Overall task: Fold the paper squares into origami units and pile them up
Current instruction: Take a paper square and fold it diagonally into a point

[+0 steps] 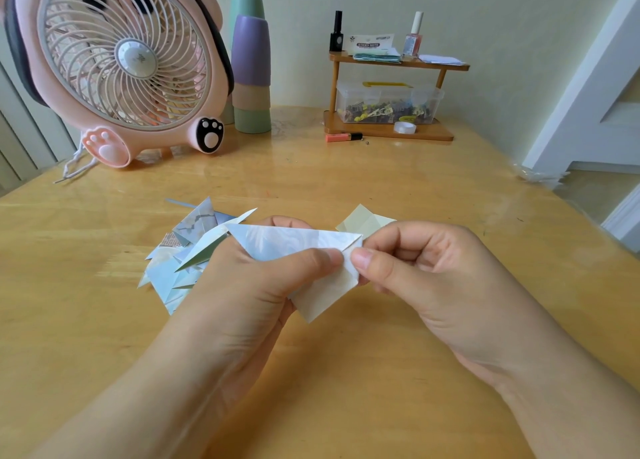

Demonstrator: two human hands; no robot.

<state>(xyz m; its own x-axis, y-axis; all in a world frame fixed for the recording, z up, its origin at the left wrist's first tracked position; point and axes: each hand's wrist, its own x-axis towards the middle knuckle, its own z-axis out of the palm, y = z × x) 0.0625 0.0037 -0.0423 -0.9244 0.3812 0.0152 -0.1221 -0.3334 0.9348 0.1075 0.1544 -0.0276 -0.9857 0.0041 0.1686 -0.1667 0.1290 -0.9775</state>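
Observation:
Both hands hold a partly folded pale blue and white paper unit above the wooden table. My left hand grips its left and middle part, thumb pressed on the front. My right hand pinches the right corner between thumb and forefinger. A pile of folded blue patterned units lies on the table behind my left hand, partly hidden by it. A pale yellow folded paper lies just beyond my right hand.
A pink desk fan stands at the back left, with stacked cups beside it. At the back right a small wooden shelf carries bottles, sticky notes, a clip box and tape. An orange tube lies before it.

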